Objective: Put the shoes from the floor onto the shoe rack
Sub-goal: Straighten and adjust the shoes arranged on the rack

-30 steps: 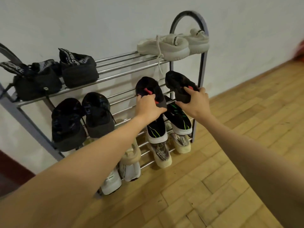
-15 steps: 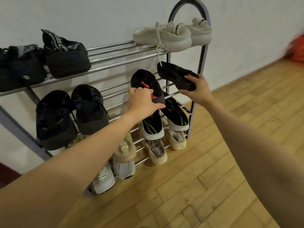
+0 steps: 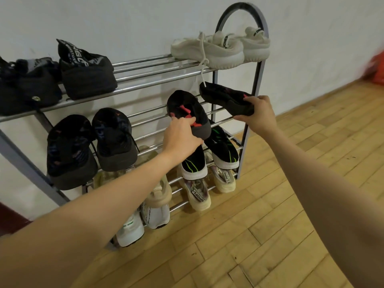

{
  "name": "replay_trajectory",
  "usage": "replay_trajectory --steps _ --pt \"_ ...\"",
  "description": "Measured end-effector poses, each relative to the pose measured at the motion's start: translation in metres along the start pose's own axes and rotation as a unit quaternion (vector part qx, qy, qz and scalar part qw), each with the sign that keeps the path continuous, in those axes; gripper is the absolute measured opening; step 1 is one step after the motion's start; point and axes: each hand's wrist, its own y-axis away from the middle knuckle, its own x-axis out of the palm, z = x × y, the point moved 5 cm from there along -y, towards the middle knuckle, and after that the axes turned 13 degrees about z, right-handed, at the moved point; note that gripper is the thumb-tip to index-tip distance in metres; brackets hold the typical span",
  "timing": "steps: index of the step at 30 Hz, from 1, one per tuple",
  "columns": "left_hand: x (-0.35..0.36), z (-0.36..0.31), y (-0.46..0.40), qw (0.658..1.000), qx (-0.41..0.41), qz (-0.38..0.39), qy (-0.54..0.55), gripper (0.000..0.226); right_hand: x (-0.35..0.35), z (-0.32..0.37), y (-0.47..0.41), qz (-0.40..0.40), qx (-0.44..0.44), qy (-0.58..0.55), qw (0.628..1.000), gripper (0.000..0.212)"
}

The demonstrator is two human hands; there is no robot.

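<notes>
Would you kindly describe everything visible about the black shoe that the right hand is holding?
The black low-cut fabric shoe looks soft and knit, with a faint reddish mark on its upper and a dark sole. It lies roughly level, its toe pointing left toward the wall, at the right end of the grey metal shoe rack, level with the second shelf's chrome bars. The right hand grips its heel end, fingers over the top and thumb beneath. A white lace dangling from the cream sneaker above reaches its toe. Whether it rests on the bars cannot be told.

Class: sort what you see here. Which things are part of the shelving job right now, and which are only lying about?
In the job:
left hand gripping the red-accented black shoe
right hand gripping the other black shoe
shoe rack

Lying about:
white sneakers on top
red object, blurred, by the wall
</notes>
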Motion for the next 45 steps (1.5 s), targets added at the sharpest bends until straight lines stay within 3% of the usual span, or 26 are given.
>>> replay_trajectory --steps 7,17,27,32,35,37,40,42,45 --pt "0.014 -0.016 -0.006 0.998 -0.008 -0.040 0.038 0.060 0.000 -0.008 0.013 0.033 -0.028 -0.078 0.996 0.063" --pt "0.036 -0.043 -0.036 0.996 0.010 -0.085 0.023 0.056 0.004 -0.023 0.008 0.040 -0.057 -0.009 0.998 0.062" --pt "0.054 -0.055 -0.049 0.991 -0.008 -0.114 -0.064 0.055 0.017 -0.037 0.005 -0.036 -0.126 0.082 0.988 0.060" --pt "0.068 -0.046 -0.030 0.996 0.017 -0.048 -0.077 0.082 0.036 -0.049 0.010 -0.118 -0.140 0.014 0.983 0.059" --pt "0.072 -0.045 0.005 0.981 0.116 -0.122 -0.094 0.072 0.064 -0.070 0.028 -0.185 -0.097 -0.072 0.975 0.058" --pt "0.084 -0.032 0.023 0.970 0.182 -0.131 -0.094 0.053 0.090 -0.087 0.040 -0.150 -0.052 -0.117 0.980 0.054" --pt "0.100 0.005 0.027 0.986 0.122 -0.096 -0.067 0.032 0.127 -0.104 0.048 -0.012 -0.039 -0.144 0.989 0.060" --pt "0.107 0.031 0.024 0.994 0.052 -0.090 -0.042 0.036 0.146 -0.108 0.049 0.066 -0.054 -0.123 0.989 0.065" --pt "0.118 0.054 0.019 0.999 0.015 -0.013 -0.030 0.064 0.160 -0.105 0.046 0.100 -0.073 -0.092 0.988 0.077"
